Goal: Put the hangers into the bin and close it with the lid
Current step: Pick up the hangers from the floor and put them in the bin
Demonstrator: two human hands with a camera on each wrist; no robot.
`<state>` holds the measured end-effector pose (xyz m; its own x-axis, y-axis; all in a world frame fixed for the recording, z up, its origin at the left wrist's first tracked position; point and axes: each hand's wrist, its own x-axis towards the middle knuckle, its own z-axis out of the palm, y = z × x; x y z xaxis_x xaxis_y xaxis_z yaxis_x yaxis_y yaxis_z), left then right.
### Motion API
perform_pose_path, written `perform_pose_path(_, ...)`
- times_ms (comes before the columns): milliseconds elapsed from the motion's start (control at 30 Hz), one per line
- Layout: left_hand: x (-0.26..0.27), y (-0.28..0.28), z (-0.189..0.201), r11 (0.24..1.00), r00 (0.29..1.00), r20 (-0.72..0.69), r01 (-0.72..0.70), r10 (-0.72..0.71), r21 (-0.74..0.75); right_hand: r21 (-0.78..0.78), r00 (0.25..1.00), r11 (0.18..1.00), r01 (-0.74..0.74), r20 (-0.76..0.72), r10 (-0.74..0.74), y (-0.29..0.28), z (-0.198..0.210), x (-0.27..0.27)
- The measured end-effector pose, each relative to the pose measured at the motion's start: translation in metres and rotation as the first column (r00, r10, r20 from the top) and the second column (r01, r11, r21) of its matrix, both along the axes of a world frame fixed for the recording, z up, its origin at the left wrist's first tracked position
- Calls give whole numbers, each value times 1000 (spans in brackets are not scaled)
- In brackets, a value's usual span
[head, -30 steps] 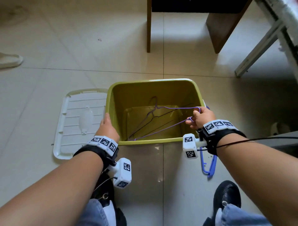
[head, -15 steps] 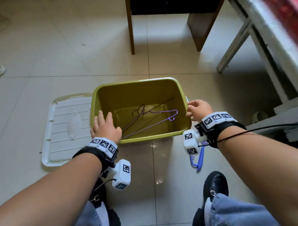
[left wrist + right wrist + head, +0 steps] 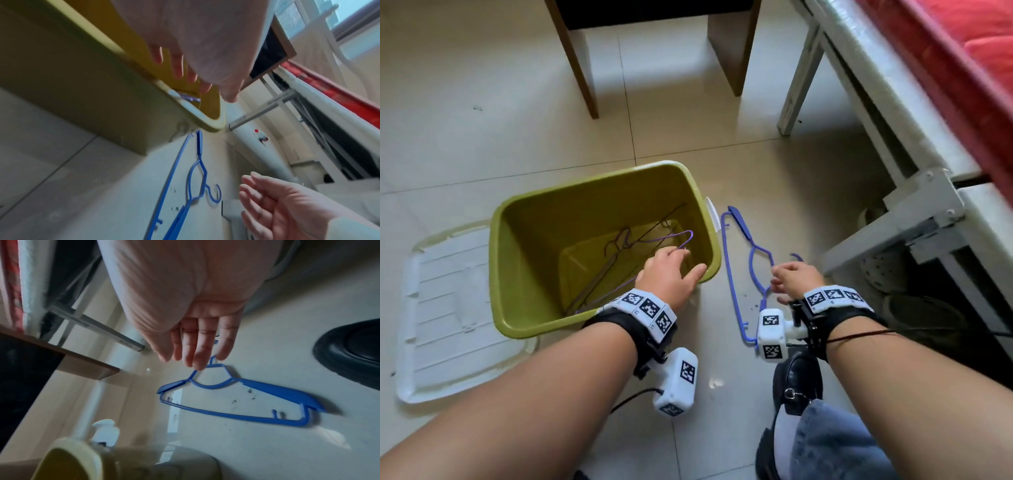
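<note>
The green bin [image 3: 524, 260] stands on the tiled floor with a purple wire hanger [image 3: 654, 240] and dark wire hangers [image 3: 616, 246] lying inside. Its white lid [image 3: 441, 308] lies flat on the floor to the left. A blue plastic hanger [image 3: 740, 223] lies on the floor just right of the bin. My left hand [image 3: 671, 277] hovers over the bin's near right corner with fingers spread, holding nothing. My right hand [image 3: 791, 277] is low over the blue hanger's neck; its straight fingertips [image 3: 197, 363] reach the blue hanger [image 3: 267, 391] without curling round it.
Wooden table legs [image 3: 582, 68] stand behind the bin. A white metal bed frame [image 3: 914, 192] with red bedding runs along the right. My black shoe [image 3: 796, 380] is on the floor just below the right wrist. Footwear lies under the bed.
The purple hanger was let go and lies in the bin. My right hand left the bin's right rim and dropped to the blue hanger. My left hand moved from the near left rim to the near right corner.
</note>
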<state>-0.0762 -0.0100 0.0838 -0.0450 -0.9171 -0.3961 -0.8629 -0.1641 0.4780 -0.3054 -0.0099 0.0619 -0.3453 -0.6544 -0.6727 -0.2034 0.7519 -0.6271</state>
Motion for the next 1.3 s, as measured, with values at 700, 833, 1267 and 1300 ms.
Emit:
perform_pose_path(700,-21,-26,-44,963,931,251,269,-264,15,371,992,924,95,-115,-56,45,-128,2)
perform_pose_path(833,-21,-27,-46,962,930,253,274,-268,8,416,992,908,57,-130,-3,46,-139,7)
perform_pose_path(1267,-17,-27,-39,963,956,121,257,-266,83,295,962,921,256,-174,-211,47,-135,8)
perform_pose_path(1300,-14,-25,-38,960,959,91,257,-267,106,285,961,923,257,-177,-213,47,-133,9)
